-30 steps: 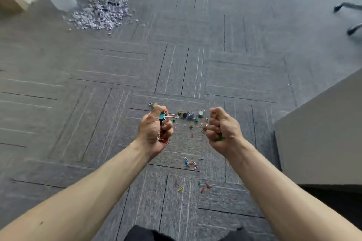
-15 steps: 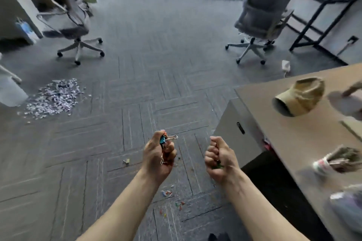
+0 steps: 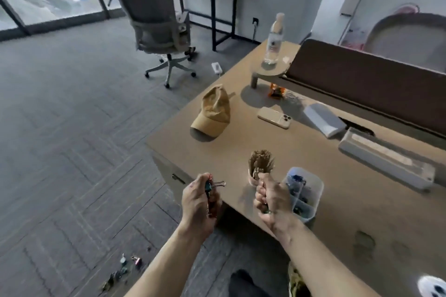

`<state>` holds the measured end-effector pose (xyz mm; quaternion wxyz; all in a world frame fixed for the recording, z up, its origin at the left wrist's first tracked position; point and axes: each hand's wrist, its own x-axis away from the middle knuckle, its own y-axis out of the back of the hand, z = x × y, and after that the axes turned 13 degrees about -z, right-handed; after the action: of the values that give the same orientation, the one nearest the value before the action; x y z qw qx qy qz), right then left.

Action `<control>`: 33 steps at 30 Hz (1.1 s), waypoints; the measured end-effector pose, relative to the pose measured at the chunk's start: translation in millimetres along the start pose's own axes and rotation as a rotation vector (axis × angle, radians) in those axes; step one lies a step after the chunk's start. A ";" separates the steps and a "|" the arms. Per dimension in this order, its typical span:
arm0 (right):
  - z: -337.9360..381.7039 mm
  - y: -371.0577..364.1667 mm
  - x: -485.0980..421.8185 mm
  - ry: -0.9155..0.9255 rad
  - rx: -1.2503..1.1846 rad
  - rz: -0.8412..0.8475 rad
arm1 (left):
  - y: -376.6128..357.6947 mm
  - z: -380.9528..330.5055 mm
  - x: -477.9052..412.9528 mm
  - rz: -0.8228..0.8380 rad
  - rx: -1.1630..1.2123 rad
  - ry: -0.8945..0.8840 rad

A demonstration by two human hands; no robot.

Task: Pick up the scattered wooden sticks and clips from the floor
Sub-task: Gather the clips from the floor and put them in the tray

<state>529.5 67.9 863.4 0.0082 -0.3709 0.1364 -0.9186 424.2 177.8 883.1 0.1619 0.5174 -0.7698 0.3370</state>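
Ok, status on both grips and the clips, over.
Left grip holds binder clips. Right grip clenched on green clip, beside clear container. Loose clips on carpet.

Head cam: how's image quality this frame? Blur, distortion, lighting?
Head view: mild motion blur throughout, the floor clips smeared; the wide-angle lens bends the desk edges; soft window daylight, a gentle shadow under the cap; left hand with its binder clips and right hand readable.

The desk (image 3: 337, 200) held one cap (image 3: 214, 111), one phone (image 3: 274, 117), one water bottle (image 3: 273, 41), one clear container (image 3: 311, 183) and one bundle of wooden sticks (image 3: 260, 163).
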 end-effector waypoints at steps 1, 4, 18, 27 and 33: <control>13.1 14.6 -17.8 0.052 0.018 -0.062 | -21.7 14.5 -5.2 0.009 -0.051 -0.010; 47.8 52.0 -64.2 0.187 0.048 -0.247 | -78.6 60.2 -18.5 0.028 -0.251 -0.053; 59.0 114.9 -181.3 0.754 0.525 -0.543 | -172.8 191.0 -55.7 0.028 -1.005 -0.473; 42.8 117.4 -190.9 0.853 0.508 -0.500 | -176.9 210.9 -57.2 -0.007 -1.115 -0.639; 41.0 118.8 -192.9 0.851 0.527 -0.426 | -177.4 216.2 -59.6 -0.060 -1.073 -0.694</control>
<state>687.0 -34.0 730.2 -0.1413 0.0290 -0.1855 -0.9720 631.0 28.2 754.0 0.1490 0.4647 -0.8242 -0.2873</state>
